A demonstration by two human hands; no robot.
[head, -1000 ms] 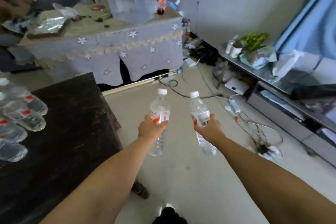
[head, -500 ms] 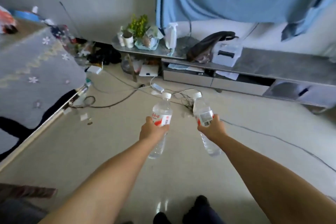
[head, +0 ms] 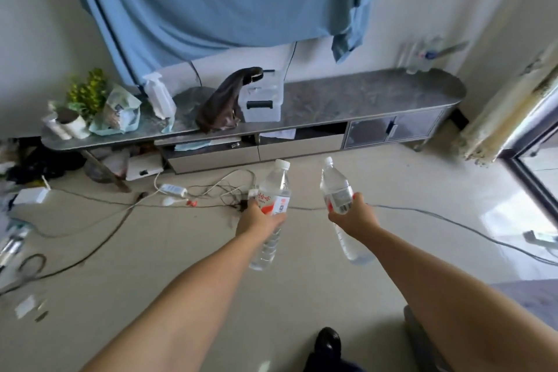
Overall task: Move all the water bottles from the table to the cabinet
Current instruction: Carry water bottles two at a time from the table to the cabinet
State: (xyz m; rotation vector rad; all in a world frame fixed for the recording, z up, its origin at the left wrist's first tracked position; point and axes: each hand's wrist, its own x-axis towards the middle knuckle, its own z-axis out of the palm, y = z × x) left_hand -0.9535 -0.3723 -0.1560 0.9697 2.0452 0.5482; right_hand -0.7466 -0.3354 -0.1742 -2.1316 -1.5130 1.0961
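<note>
My left hand [head: 256, 219] grips a clear water bottle [head: 275, 187] with a white cap and a red-and-white label, held upright in front of me. My right hand [head: 353, 217] holds a second clear water bottle [head: 333, 187], its cap tilted slightly left. Ahead stands a long low grey cabinet [head: 347, 98] against the wall, its right half bare on top. Several clear bottles [head: 415, 56] stand at its far right end. The table is out of view.
On the cabinet's left half sit a clear storage box [head: 262, 103], a brown bag [head: 222, 103], a spray bottle [head: 158, 95] and a plant [head: 87, 92]. Cables and a power strip [head: 173, 189] lie on the floor between me and the cabinet. A glass door [head: 540, 166] is at right.
My view has swung right, away from the dark table and the cloth-covered table, until the low cabinet faces me. Both hands keep their bottles, held out in front.
</note>
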